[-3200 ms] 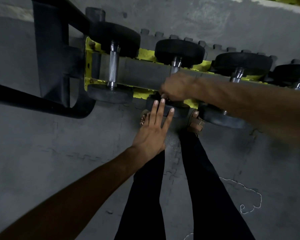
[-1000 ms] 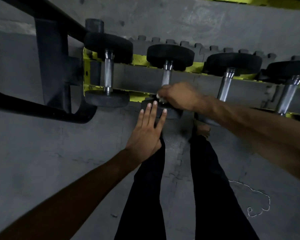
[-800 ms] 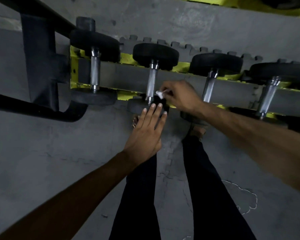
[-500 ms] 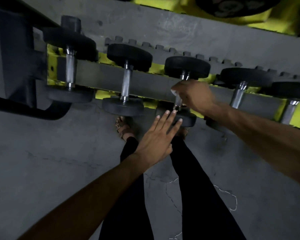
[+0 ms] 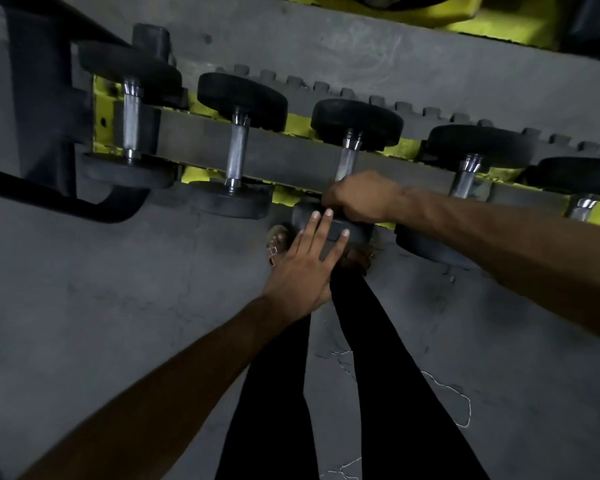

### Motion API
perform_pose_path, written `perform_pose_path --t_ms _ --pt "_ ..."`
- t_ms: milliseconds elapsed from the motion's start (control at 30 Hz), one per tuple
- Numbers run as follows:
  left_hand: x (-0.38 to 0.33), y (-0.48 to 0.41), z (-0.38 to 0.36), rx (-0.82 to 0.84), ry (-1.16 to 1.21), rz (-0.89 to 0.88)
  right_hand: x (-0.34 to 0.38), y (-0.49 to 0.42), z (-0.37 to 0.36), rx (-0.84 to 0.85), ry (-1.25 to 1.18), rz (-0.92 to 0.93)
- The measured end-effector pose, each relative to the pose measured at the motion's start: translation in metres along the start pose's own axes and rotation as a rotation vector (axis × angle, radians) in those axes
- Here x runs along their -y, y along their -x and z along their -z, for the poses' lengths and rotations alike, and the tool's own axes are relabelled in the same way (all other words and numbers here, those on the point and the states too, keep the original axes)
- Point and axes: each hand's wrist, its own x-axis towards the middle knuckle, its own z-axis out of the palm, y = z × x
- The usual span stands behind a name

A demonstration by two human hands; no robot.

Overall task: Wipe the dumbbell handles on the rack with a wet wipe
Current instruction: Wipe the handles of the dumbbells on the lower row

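Note:
Black-headed dumbbells with chrome handles lie in a row across a yellow rack (image 5: 102, 109). My right hand (image 5: 361, 199) grips the lower end of the third dumbbell's handle (image 5: 349, 156), fingers curled round it. The wet wipe is hidden under that hand. My left hand (image 5: 302, 271) lies flat with straight fingers, fingertips pressing on the near head (image 5: 357, 234) of the same dumbbell.
Two dumbbells (image 5: 238, 150) lie to the left of the third and two more (image 5: 465, 174) to the right. A black machine frame (image 5: 45, 98) stands at the far left. My legs (image 5: 274, 393) and sandalled feet are right below the rack on grey floor mats.
My right hand lifted the white wipe off the second dumbbell's handle and closed round the third one's handle. My left hand shifted from the second dumbbell's near head to the third's.

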Motion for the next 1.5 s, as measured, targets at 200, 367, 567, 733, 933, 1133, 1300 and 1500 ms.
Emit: perform_pose_path --t_ms 200,367,567,733,933,1133,1300,1500 --pt "0.001 0.000 0.001 0.000 0.020 -0.008 -0.013 -0.008 0.008 -0.169 0.066 -0.207" --pt "0.000 0.000 -0.001 -0.023 0.031 -0.007 -0.002 -0.018 0.012 0.000 0.156 -0.058" --pt "0.002 0.001 -0.003 -0.041 0.031 -0.012 0.005 -0.014 0.000 0.065 0.003 -0.015" --pt "0.001 0.001 -0.005 -0.040 0.035 -0.008 0.002 0.006 -0.021 -0.179 -0.242 -0.145" --pt "0.006 0.001 -0.007 -0.047 0.057 -0.029 0.014 0.012 -0.036 -0.212 -0.452 -0.564" --pt "0.009 0.001 -0.008 -0.054 0.084 -0.041 -0.005 -0.017 -0.055 -0.126 -1.360 -0.798" --pt "0.009 0.002 -0.005 -0.040 0.088 -0.051 -0.006 -0.007 -0.056 -0.146 -1.586 -0.795" --pt "0.012 0.002 -0.001 -0.023 0.079 -0.064 0.004 0.010 -0.064 -0.299 -0.939 -0.631"
